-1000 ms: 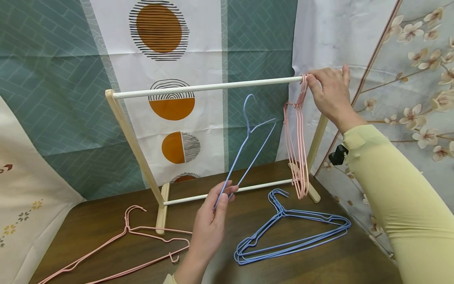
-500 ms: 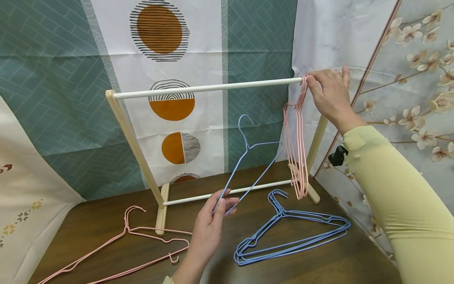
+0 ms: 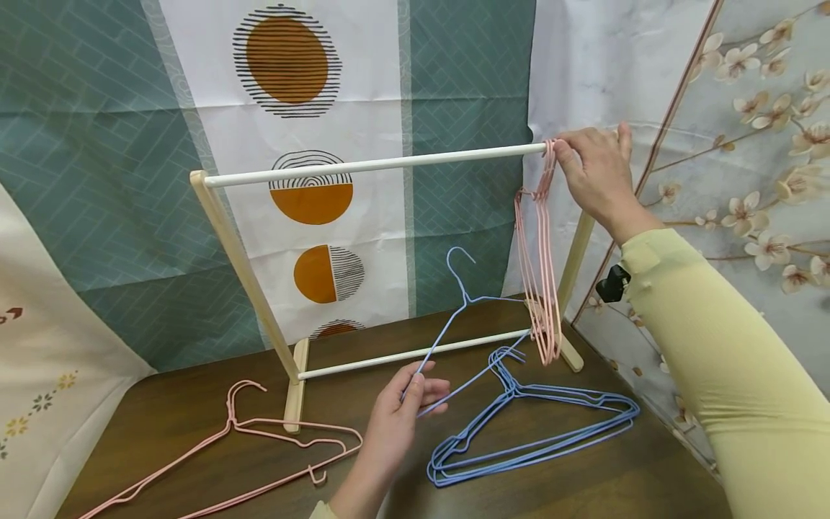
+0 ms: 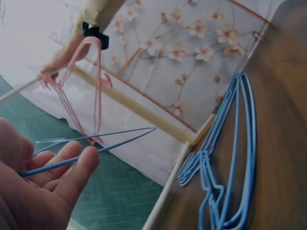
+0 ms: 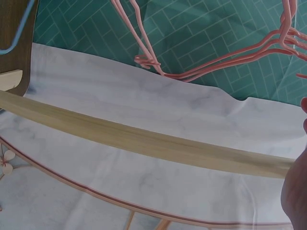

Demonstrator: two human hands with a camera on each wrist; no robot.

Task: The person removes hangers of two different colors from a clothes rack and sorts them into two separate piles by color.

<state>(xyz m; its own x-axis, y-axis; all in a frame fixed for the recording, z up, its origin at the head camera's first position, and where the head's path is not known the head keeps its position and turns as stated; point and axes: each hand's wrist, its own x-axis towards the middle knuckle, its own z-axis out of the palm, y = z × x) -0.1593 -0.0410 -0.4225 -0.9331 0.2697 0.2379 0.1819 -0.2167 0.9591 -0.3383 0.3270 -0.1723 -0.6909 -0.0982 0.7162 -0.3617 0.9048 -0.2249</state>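
A single blue wire hanger [image 3: 465, 299] is pinched between the thumb and fingers of my left hand [image 3: 398, 411], its hook pointing up below the rack's top bar. In the left wrist view the hanger's wire [image 4: 120, 142] runs out from my fingers. My right hand [image 3: 599, 169] grips the right end of the white top bar [image 3: 389, 163] of the clothes rack, thumb against the hooks of several pink hangers [image 3: 546, 176] hung there. Only an edge of that hand [image 5: 295, 191] shows in the right wrist view, near the wooden post [image 5: 144, 139].
Several blue hangers [image 3: 512, 389] lie stacked on the dark wooden table [image 3: 519, 497], right of my left hand. Pink hangers [image 3: 231, 418] lie at the left. The rack's left post [image 3: 242, 267] and lower bar [image 3: 369, 361] stand behind. Patterned cloths [image 3: 467, 94] hang around the table.
My left hand has lowered the blue hanger and moved slightly right, so its hook is now well below the top bar. My right hand stays at the bar's end.
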